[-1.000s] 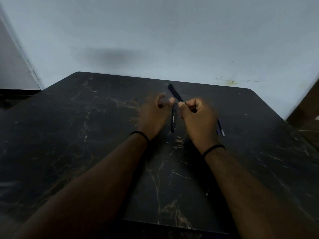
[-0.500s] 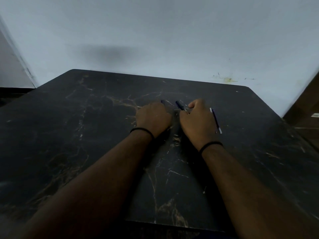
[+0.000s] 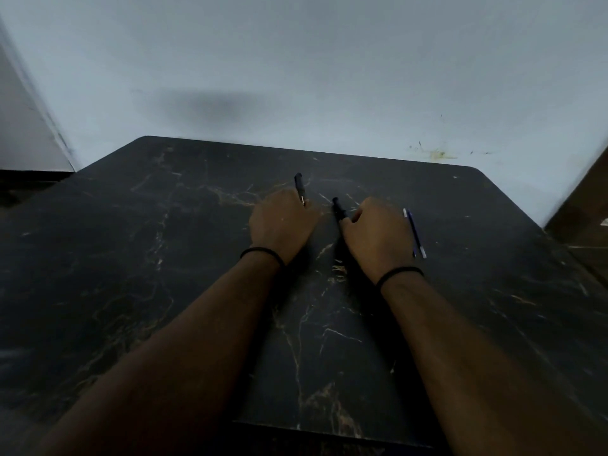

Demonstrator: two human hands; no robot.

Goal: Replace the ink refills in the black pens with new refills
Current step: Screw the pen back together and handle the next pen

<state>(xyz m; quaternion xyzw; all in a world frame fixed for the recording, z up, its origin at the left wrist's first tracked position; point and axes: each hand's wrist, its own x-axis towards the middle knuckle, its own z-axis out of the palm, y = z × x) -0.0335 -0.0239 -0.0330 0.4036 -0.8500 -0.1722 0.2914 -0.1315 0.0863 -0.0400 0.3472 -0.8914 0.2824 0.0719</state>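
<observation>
left hand (image 3: 283, 222) grips one black pen (image 3: 298, 185); right hand (image 3: 375, 232) grips another (image 3: 339, 209). two refills (image 3: 415, 233) lie unused on the bench (image 3: 131, 258); replacement appears unfinished.

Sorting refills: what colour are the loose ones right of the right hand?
Blue and white refills, best seen in the head view.

Both bare arms reach forward, side by side, and come closer together toward the hands. Each wrist wears a thin black band. The left hand (image 3: 283, 222) lies knuckles up, its fingers curled under, and it holds a slim black pen piece (image 3: 299, 186) that pokes out past the fingers. The right hand (image 3: 375, 231) is knuckles up too, fingers curled round a second short black pen piece (image 3: 338, 208). The hands are near each other but apart.
</observation>
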